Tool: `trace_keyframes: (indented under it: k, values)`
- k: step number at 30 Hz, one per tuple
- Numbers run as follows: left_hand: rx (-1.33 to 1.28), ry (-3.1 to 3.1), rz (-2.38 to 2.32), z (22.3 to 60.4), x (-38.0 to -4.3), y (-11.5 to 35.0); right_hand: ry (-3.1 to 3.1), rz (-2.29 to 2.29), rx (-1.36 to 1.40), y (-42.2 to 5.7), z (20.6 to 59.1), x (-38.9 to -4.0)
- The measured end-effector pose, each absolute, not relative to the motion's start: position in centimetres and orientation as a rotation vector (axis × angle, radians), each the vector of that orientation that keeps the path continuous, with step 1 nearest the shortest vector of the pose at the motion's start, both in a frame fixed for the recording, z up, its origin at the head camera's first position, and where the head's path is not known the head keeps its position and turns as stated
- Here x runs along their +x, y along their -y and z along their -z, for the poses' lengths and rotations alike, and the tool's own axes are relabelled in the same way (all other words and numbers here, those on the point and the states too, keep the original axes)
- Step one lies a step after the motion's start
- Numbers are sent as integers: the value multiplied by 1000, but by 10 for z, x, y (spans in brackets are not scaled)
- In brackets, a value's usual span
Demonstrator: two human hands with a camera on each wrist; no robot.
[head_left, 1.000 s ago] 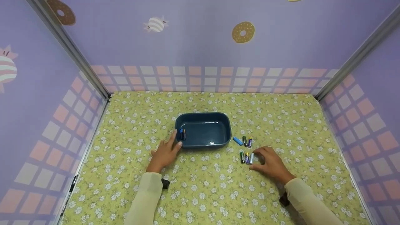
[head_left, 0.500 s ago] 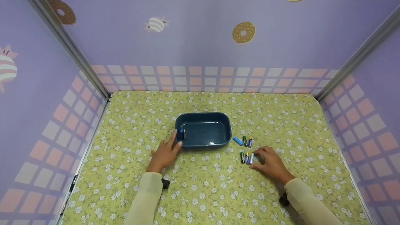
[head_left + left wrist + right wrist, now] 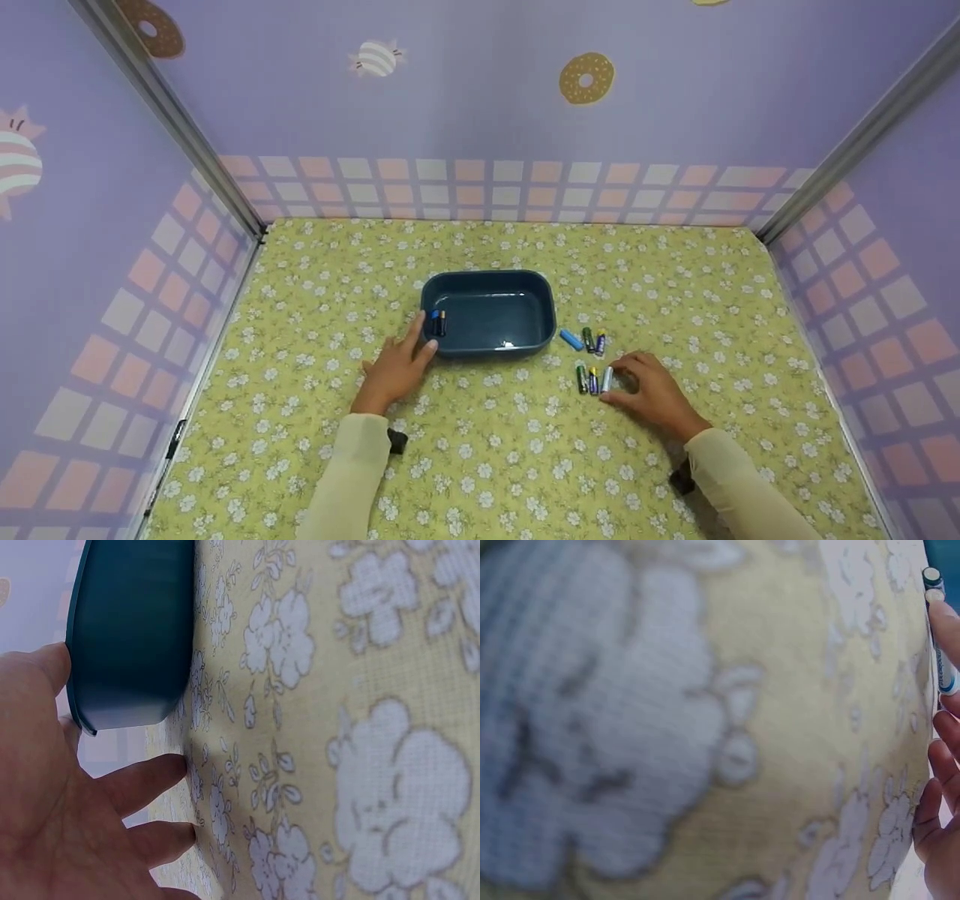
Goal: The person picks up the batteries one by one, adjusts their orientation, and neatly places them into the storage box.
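Between thumb and index finger, my right hand (image 3: 651,391) pinches a whitish battery (image 3: 607,379), which lies at the right end of a short row on the cloth. Beside it are a purple-and-yellow battery (image 3: 594,381) and a green one (image 3: 581,379). In the right wrist view the fingers (image 3: 946,742) sit at the right edge, and blue lettering shows on the battery (image 3: 946,675). My left hand (image 3: 397,367) touches the left front corner of a dark teal bin (image 3: 491,350), thumb and index finger at its rim, other fingers spread. Two dark batteries (image 3: 439,323) rest inside the bin's left end.
Behind the near row lie a light-blue battery (image 3: 571,339), another green battery (image 3: 589,339) and another purple-and-yellow battery (image 3: 600,342), close to the bin's right side. Yellow flowered cloth (image 3: 480,450) covers the table. Purple patterned walls (image 3: 480,97) stand at the back and sides.
The whitish battery has shifted slightly right with my right hand's fingers, leaving a small gap to the purple-and-yellow one. The left hand and the bin stay put.
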State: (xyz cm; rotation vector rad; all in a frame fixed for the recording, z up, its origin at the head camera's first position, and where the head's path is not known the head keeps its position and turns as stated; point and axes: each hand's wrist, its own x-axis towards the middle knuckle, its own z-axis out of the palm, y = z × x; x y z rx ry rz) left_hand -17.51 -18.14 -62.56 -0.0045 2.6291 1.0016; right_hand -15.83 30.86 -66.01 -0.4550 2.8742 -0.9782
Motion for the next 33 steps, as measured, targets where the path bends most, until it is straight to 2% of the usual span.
trace_keyframes:
  k: [15, 33]
  values:
    - [-17, -2636, -984, 625, -175, 180, -2858, 1086, -474, -303, 647, -172]
    - [-16, -2633, -979, 625, -176, 180, -2810, 1291, -609, -261, 629, -200]
